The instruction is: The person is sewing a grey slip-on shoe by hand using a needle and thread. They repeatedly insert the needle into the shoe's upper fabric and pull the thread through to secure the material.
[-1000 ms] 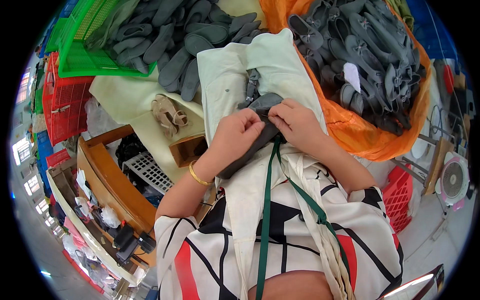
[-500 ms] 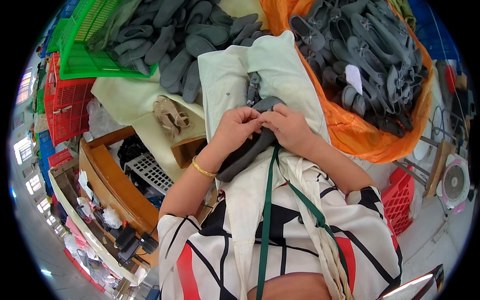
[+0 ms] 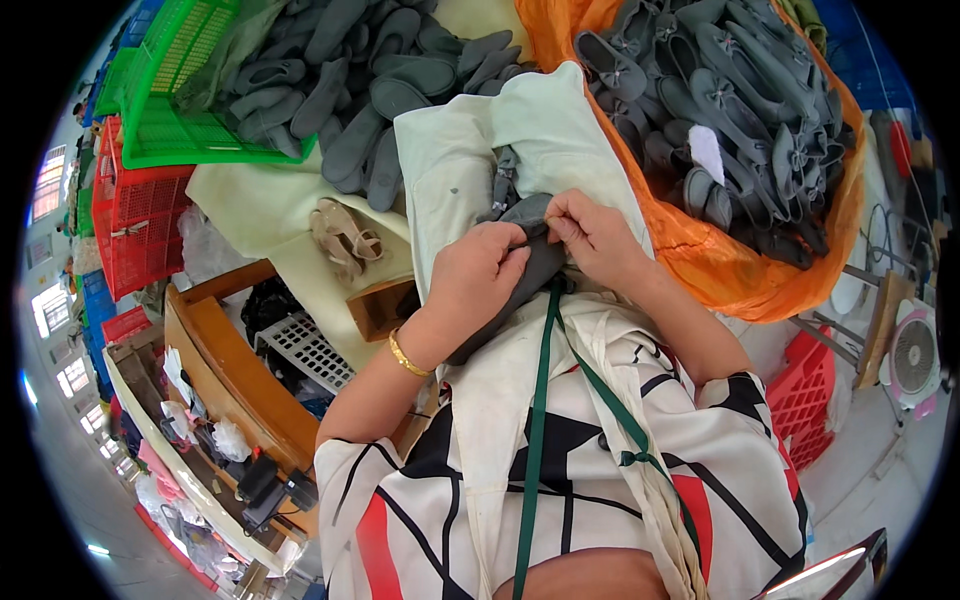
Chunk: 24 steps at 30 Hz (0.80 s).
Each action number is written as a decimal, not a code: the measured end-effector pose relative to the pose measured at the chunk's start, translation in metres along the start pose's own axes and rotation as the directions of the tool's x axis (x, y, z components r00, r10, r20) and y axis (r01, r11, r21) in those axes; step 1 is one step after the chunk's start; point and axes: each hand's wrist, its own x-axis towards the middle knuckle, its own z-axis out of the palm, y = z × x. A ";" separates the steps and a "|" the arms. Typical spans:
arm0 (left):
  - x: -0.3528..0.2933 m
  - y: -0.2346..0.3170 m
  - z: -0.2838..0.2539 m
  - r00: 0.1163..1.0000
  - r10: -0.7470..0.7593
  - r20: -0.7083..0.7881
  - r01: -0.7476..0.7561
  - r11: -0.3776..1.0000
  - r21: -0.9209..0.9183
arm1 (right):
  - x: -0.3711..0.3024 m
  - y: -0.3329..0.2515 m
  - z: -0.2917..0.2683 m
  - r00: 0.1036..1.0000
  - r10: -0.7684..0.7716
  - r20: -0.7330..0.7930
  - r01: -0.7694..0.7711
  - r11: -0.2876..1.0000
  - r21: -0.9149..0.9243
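A dark grey flat shoe (image 3: 543, 265) lies across my lap on the pale apron. My left hand (image 3: 476, 278) is wrapped round it, fingers curled at its upper part and covering much of it. Close by on the right, my right hand (image 3: 594, 235) is closed in a pinch at the shoe's edge; whatever is between those fingertips is too small to make out. Just beyond the hands, small grey bows (image 3: 504, 178) rest in the fold between my knees.
Loose grey shoes (image 3: 352, 145) are heaped ahead, beside a green crate (image 3: 190, 145). An orange sack (image 3: 720, 275) full of bow-trimmed grey shoes stands at right. Beige sandals (image 3: 345, 238) lie at left above a wooden drawer table (image 3: 235, 370). A small fan (image 3: 912, 355) is far right.
My hands have drawn apart slightly, the right one moving up and to the right. My left hand now covers more of the shoe, whose opening is no longer seen.
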 end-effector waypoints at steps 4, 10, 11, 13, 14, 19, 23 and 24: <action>0.007 0.004 -0.001 0.992 0.126 -0.019 -0.118 0.964 0.238 | -0.004 -0.003 0.002 0.999 -0.020 -0.047 0.022 0.999 0.048; 0.005 -0.007 -0.007 0.988 0.074 0.135 -0.122 0.911 0.393 | 0.004 -0.012 0.014 1.000 0.019 -0.010 -0.018 0.997 0.071; 0.014 -0.005 0.000 0.982 0.090 0.166 -0.149 0.909 0.390 | 0.003 -0.009 0.006 0.999 0.014 -0.045 -0.011 0.999 0.050; 0.027 -0.001 0.014 0.975 0.138 0.176 -0.199 0.895 0.398 | 0.001 -0.010 -0.008 0.991 -0.037 -0.125 0.040 0.999 0.021; 0.025 0.003 0.012 0.973 0.184 0.139 -0.225 0.894 0.389 | 0.002 -0.013 -0.006 0.990 -0.053 -0.131 0.059 0.997 0.043; 0.018 0.013 0.004 0.943 0.331 0.020 -0.316 0.880 0.353 | 0.012 -0.053 -0.028 0.992 -0.031 -0.124 0.049 0.988 0.149; 0.018 0.008 0.011 0.946 0.324 -0.015 -0.304 0.901 0.311 | 0.023 -0.061 -0.054 0.940 -0.139 -0.312 0.210 0.955 0.208; 0.021 0.005 0.012 0.954 0.301 -0.008 -0.289 0.921 0.260 | 0.022 -0.062 -0.060 0.935 -0.154 -0.319 0.203 0.971 0.126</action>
